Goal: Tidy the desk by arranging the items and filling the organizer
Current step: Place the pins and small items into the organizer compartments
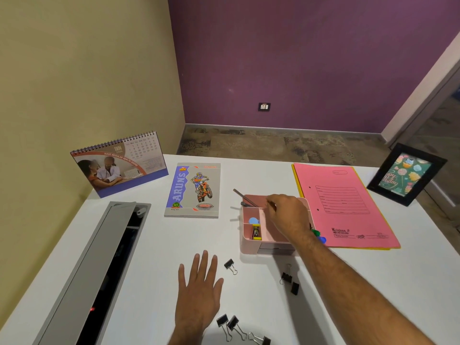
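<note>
Roughly halfway: the pink organizer [271, 247] holds some bits, right hand [288, 215] fingers curled over it, grip unclear, left hand [199, 290] fingers spread flat, about 6 binder clips [230, 266] loose around 6 o'clock.

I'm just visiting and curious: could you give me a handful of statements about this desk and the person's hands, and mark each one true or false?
1. The right hand reaches over the pink plastic desk organizer. True.
2. The left hand grips a black binder clip. False: it lies flat and open on the white desk, holding nothing.
3. The spiral-bound desk calendar stands upright at the desk's far left. True.
4. The pink paper file folder lies left of the motorbike-cover notebook. False: it lies right of the organizer, far from the notebook.
5. All the black binder clips are already in the organizer. False: several lie loose on the desk near the hands.
</note>
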Action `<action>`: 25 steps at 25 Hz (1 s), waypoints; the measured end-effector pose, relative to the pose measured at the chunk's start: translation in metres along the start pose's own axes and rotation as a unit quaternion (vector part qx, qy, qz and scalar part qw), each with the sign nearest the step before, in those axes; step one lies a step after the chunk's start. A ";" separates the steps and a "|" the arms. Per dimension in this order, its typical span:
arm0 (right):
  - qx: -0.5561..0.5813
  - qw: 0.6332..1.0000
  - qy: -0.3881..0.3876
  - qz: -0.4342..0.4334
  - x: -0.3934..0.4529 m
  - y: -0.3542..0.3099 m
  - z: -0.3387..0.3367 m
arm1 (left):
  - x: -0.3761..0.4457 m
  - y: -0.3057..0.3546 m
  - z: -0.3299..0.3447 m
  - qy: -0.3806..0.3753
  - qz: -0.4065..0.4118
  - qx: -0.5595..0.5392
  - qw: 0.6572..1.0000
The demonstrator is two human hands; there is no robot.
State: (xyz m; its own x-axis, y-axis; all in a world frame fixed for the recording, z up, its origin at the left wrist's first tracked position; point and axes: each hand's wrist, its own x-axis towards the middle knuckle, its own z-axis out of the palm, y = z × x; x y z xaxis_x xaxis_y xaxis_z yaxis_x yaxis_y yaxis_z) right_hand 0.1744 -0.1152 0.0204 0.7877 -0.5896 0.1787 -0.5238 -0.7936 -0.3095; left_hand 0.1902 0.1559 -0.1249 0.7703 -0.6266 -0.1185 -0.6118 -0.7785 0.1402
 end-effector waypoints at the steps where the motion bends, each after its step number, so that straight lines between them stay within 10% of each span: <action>1: -0.003 1.000 -0.009 0.001 -0.001 0.000 0.001 | 0.000 0.000 0.000 -0.002 0.000 0.001 1.000; 8: 0.238 0.959 0.116 0.105 -0.032 -0.004 -0.004 | 0.000 -0.001 -0.001 -0.001 0.002 -0.010 1.000; 12: 0.473 0.825 0.130 0.280 -0.094 -0.006 0.004 | -0.001 0.000 -0.001 0.004 0.006 -0.007 1.000; 17: 0.620 0.570 0.003 0.538 -0.131 0.002 0.029 | 0.000 0.000 0.000 0.009 0.009 -0.003 1.000; 25: 0.705 0.457 -0.016 0.542 -0.112 -0.013 0.035 | 0.001 0.000 0.001 0.010 0.009 0.000 1.000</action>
State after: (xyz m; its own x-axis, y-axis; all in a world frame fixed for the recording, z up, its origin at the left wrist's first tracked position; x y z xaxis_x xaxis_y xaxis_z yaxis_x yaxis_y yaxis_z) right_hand 0.1049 -0.0335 -0.0282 0.3292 -0.5007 -0.8006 0.0994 0.8615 -0.4979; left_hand 0.1902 0.1552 -0.1260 0.7632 -0.6389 -0.0961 -0.6247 -0.7677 0.1427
